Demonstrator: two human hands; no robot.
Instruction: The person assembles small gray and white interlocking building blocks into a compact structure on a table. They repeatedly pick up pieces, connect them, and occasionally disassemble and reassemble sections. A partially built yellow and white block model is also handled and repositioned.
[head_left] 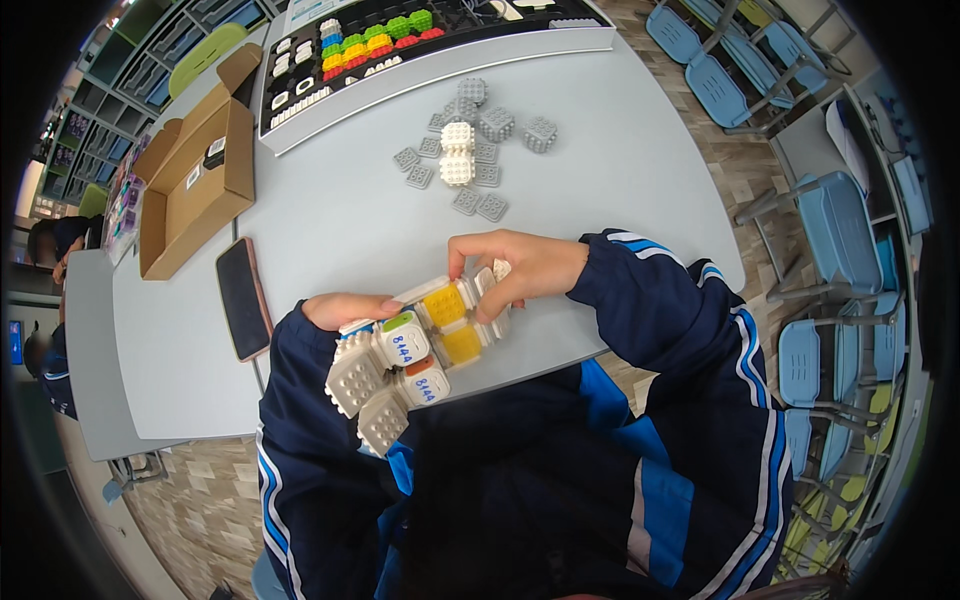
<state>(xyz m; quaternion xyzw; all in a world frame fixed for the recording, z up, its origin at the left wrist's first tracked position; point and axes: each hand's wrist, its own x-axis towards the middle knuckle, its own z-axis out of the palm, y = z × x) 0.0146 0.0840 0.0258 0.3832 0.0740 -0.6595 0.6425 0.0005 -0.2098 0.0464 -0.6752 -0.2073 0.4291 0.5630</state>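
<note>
Held between both hands over the table's near edge is a model of studded building blocks [357, 378], mostly white with two yellow blocks in its middle. Two of its white blocks carry handwritten marks, one with a green part and one with an orange part. My left hand [345, 308] grips its far left side, the thumb on top and the other fingers hidden beneath. My right hand [520, 266] pinches a small white piece at the model's right end, index finger and thumb bent round it. Ahead lie two white studded blocks [457, 153] among several grey blocks [496, 124] and flat grey plates [466, 201].
A dark-screened phone [242, 298] lies to the left, beside an open cardboard box [190, 205]. At the back, a tray [440, 72] holds coloured blocks. Blue chairs [838, 225] stand to the right. Another person [62, 240] is at the far left.
</note>
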